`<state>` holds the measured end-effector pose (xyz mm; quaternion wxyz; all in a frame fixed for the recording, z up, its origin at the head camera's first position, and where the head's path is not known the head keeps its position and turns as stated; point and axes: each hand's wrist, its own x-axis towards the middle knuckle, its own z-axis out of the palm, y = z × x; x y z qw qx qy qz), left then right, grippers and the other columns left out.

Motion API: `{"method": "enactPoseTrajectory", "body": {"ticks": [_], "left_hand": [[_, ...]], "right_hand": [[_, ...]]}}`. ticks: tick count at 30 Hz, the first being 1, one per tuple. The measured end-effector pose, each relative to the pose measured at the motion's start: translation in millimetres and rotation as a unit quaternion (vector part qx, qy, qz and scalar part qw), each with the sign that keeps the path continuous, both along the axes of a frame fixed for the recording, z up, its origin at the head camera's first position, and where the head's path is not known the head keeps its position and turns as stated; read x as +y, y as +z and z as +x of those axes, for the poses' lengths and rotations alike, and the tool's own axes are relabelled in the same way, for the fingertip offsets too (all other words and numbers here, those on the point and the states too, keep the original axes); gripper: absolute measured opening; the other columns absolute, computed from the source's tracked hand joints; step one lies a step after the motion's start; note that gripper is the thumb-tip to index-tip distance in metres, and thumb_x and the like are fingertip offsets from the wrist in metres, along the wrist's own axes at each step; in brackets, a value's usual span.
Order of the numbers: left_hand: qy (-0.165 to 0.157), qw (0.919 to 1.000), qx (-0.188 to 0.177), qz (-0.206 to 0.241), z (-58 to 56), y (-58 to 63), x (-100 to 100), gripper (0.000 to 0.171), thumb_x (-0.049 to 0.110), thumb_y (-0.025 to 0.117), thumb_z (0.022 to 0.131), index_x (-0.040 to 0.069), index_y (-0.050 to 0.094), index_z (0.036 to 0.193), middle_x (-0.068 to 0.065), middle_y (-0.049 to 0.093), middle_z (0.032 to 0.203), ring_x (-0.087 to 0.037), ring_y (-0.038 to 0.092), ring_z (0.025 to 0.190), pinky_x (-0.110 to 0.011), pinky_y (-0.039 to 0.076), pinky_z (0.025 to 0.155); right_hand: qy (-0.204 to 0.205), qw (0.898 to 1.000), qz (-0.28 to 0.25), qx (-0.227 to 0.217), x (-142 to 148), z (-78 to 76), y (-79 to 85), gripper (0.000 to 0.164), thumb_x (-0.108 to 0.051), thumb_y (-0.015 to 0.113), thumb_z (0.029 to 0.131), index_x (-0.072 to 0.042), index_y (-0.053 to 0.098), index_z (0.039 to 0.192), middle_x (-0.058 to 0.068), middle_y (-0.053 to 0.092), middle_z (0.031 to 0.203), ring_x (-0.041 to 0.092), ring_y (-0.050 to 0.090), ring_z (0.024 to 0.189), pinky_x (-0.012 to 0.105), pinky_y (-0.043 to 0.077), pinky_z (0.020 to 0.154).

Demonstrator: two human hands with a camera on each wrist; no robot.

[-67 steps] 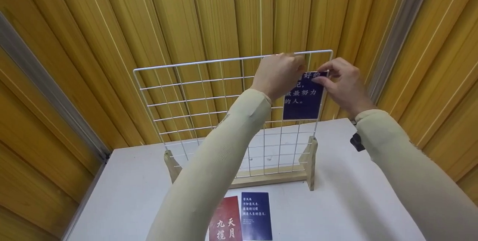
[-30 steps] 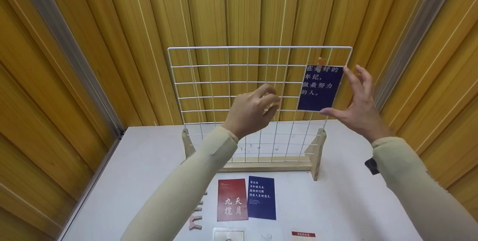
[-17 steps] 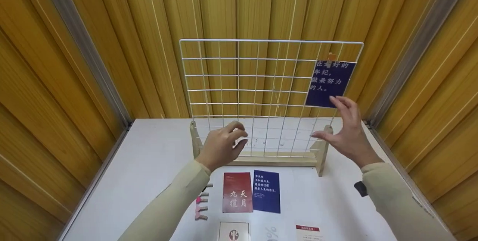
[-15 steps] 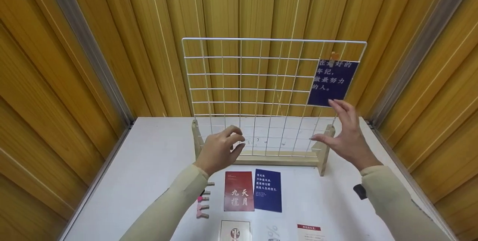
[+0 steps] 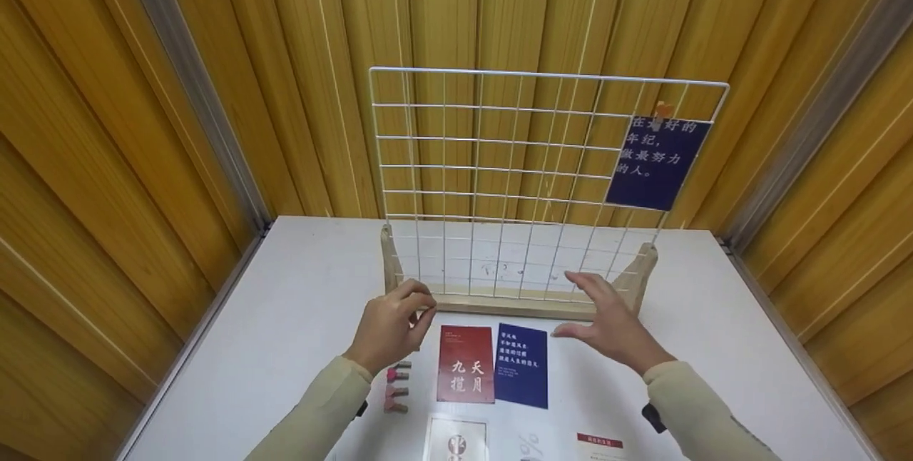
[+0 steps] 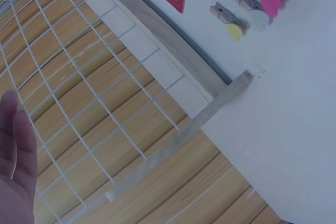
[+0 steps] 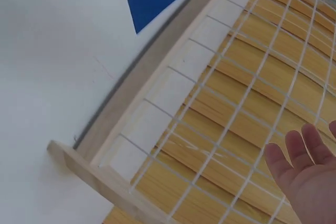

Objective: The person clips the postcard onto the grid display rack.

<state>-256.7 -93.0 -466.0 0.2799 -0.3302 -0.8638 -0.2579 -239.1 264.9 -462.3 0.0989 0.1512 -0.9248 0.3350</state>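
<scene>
A dark blue card (image 5: 653,165) with white lettering hangs at the upper right of a white wire grid (image 5: 499,140), held by a clothespin with an orange top (image 5: 663,110). My left hand (image 5: 391,325), fingers loosely bent and nothing in them, is over the table left of a red card (image 5: 466,368). Beside that card lies a second blue card (image 5: 523,368). My right hand (image 5: 617,325) hovers to the right of it, thumb and fingers spread and holding nothing. Several small clothespins (image 5: 397,391) lie in a column below my left hand; the left wrist view shows a yellow heart-topped clothespin (image 6: 234,31).
The grid stands in a wooden base (image 5: 513,306) with two upright side pieces. Nearer the front of the white table (image 5: 271,347) lie a pale card with a round emblem (image 5: 456,439) and a card with a red header (image 5: 600,443). Yellow wood-patterned panels (image 5: 321,54) surround the table.
The blue card was pinned to the grid and both hands have let go. They have come down from the grid toward the cards on the table, and the head view has shifted.
</scene>
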Motion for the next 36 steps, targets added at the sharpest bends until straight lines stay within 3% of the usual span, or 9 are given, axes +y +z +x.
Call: {"method": "enactPoseTrajectory", "body": {"ticks": [9,16,23,28,36], "left_hand": [[0.022,0.9997,-0.004,0.007,3.9,-10.7,-18,0.006,0.01,0.077,0.085,0.012,0.073,0.089,0.005,0.063,0.092,-0.002,0.056,0.063,-0.019,0.049,0.057],[0.032,0.9992,-0.014,0.018,8.0,-19.1,-29,0.008,0.007,0.078,0.084,0.009,0.072,0.088,0.004,0.063,0.089,-0.004,0.057,0.063,-0.019,0.049,0.056],[0.062,0.9965,-0.052,0.023,19.1,-31.5,-38,0.004,0.011,0.076,0.087,0.01,0.072,0.089,0.004,0.065,0.092,-0.003,0.056,0.064,-0.017,0.049,0.058],[0.072,0.9953,-0.056,0.033,21.2,-39.7,-44,0.006,0.008,0.077,0.085,0.011,0.073,0.088,0.005,0.065,0.09,-0.003,0.056,0.064,-0.018,0.049,0.058],[0.095,0.9917,-0.081,0.032,25.6,-45.9,-54,0.004,0.013,0.075,0.088,0.01,0.073,0.088,0.005,0.065,0.091,-0.002,0.054,0.063,-0.019,0.049,0.057]], "right_hand": [[0.008,0.991,0.027,-0.131,-27,-7.4,-31.1,0.093,-0.043,0.087,0.071,-0.008,0.046,0.147,0.018,0.042,0.149,0.043,0.038,0.136,0.058,0.035,0.105],[0.011,0.98,0.045,-0.196,-45,-19.3,-59.3,0.092,-0.026,0.09,0.071,-0.001,0.044,0.147,0.022,0.04,0.15,0.044,0.035,0.138,0.058,0.029,0.108],[0.017,0.97,0.111,-0.218,-52,-30.0,-85.9,0.108,-0.029,0.094,0.063,0.003,0.036,0.149,0.029,0.032,0.152,0.05,0.031,0.137,0.063,0.027,0.107],[0.029,0.962,0.163,-0.219,-54,-35.6,-85.3,0.117,-0.033,0.096,0.057,0.002,0.034,0.15,0.033,0.028,0.152,0.054,0.029,0.136,0.07,0.025,0.103],[0.035,0.958,0.197,-0.206,-66,-42.7,-90.6,0.115,-0.033,0.097,0.056,0.004,0.037,0.148,0.034,0.033,0.149,0.055,0.032,0.133,0.071,0.027,0.101]]}}
